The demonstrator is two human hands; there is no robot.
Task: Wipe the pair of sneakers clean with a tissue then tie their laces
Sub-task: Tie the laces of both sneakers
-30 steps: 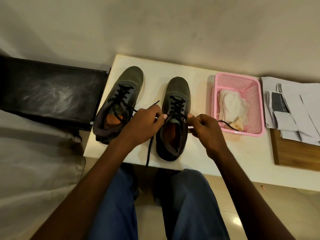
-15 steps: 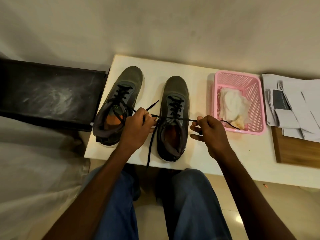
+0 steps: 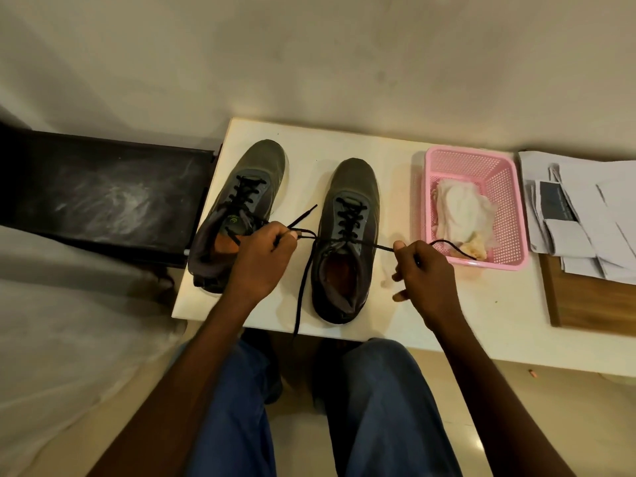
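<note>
Here both hands pull the lace [image 3: 347,239] of the right sneaker [image 3: 351,235] taut sideways, likely to cinch a first knot: the left hand [image 3: 261,259] pinches one end, the right hand [image 3: 425,270] the other. The left sneaker [image 3: 237,208] waits beside it on the counter [image 3: 447,304]; used tissue [image 3: 461,211] sits in the pink basket [image 3: 516,215].

On the white table [image 3: 395,325], a pink perforated basket [image 3: 509,187]. Farther right, loose folded papers [image 3: 585,218] overlapping a wooden board [image 3: 592,304]. Left of the table, a dusty black surface [image 3: 103,197], possibly a low stand. Below, blue trousers [image 3: 237,407].
</note>
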